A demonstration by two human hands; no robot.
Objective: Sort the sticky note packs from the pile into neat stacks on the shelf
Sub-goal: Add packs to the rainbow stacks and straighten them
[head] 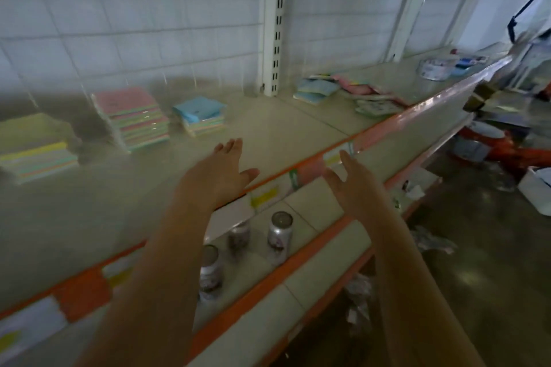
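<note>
Three stacks of sticky note packs stand on the cream shelf (pixel 268 125): a green-topped stack (pixel 35 146) at the far left, a tall pink-topped stack (pixel 132 116), and a low blue-topped stack (pixel 201 115). Further right lies the loose pile of packs (pixel 346 91), blue, pink and patterned ones scattered against each other. My left hand (pixel 222 171) reaches out over the shelf's front, fingers straight, holding nothing. My right hand (pixel 354 182) hovers by the orange shelf edge, fingers spread and empty. Both hands are well short of the pile.
A white slotted upright (pixel 275 36) divides the back wall between stacks and pile. Three drink cans (pixel 278 237) stand on the lower shelf under my arms. Packaged goods (pixel 438 67) lie at the shelf's far right. Litter and a white bin (pixel 536 191) sit on the floor.
</note>
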